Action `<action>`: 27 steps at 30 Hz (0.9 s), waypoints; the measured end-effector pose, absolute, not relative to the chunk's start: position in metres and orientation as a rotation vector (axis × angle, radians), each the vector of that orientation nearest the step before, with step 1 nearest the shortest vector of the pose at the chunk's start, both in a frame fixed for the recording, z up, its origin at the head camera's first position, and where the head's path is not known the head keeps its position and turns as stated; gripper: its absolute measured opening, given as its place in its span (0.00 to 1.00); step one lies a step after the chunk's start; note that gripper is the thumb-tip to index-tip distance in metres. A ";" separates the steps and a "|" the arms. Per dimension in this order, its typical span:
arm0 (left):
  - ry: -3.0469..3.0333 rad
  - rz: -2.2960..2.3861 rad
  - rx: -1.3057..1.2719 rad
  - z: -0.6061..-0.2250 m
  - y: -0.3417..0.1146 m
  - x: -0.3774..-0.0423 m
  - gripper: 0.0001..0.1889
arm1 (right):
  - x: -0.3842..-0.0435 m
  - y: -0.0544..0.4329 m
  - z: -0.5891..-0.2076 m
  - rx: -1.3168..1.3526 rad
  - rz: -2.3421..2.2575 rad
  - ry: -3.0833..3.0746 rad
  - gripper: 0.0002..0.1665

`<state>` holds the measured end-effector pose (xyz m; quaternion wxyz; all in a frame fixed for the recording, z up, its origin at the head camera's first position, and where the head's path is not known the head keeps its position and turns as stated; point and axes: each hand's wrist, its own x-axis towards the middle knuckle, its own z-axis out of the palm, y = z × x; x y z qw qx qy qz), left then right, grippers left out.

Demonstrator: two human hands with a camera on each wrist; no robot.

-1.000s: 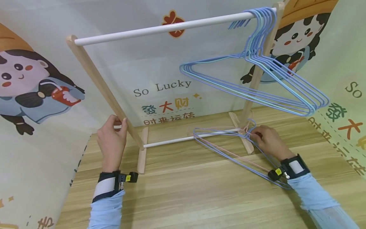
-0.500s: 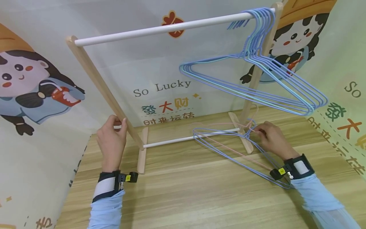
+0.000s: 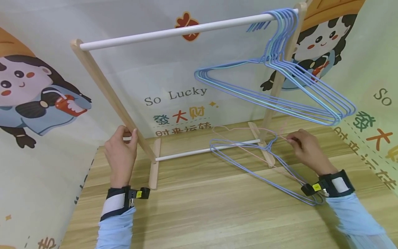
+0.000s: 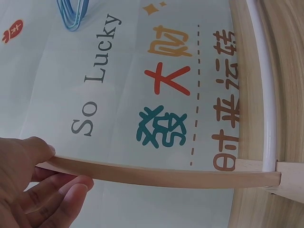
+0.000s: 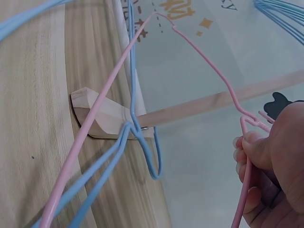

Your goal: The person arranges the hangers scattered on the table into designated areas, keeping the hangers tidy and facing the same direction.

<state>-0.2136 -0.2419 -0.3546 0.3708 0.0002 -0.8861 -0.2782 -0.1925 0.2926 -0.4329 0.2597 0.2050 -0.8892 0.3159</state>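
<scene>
In the head view my left hand [image 3: 121, 154] grips the wooden left post [image 3: 110, 93] of a clothes rack, low down. The left wrist view shows its thumb on one side of the post and curled fingers on the other. My right hand [image 3: 308, 148] pinches a pink wire hanger [image 5: 106, 90] near the neck, on one sloping arm. That hanger is raised at its hook end and overlaps blue hangers [image 3: 269, 148] lying at the rack's right foot. Several blue hangers [image 3: 275, 58] hang bunched at the right end of the white top rail [image 3: 174, 32].
A white lower bar [image 3: 183, 153] joins the rack's wooden feet, with the left foot [image 3: 153, 176] near my left wrist. The rack stands on a wood-grain table [image 3: 199, 214]. Printed cloth backdrops [image 3: 130, 76] enclose the back and both sides.
My right hand has moved right and slightly away from me, drawing the pink hanger up and apart from the blue ones on the table. My left hand stays on the post.
</scene>
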 end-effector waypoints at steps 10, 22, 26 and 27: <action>-2.266 -0.707 -0.003 -0.355 -0.242 -0.213 0.13 | -0.181 0.292 -0.423 0.529 0.846 -2.434 0.05; -2.272 -0.698 0.007 -0.354 -0.242 -0.213 0.13 | -0.173 0.276 -0.419 0.587 0.802 -2.424 0.03; -2.275 -0.700 0.007 -0.354 -0.242 -0.213 0.13 | -0.174 0.270 -0.421 0.623 0.799 -2.410 0.06; -2.275 -0.701 0.007 -0.354 -0.242 -0.213 0.13 | -0.175 0.268 -0.421 0.633 0.794 -2.403 0.07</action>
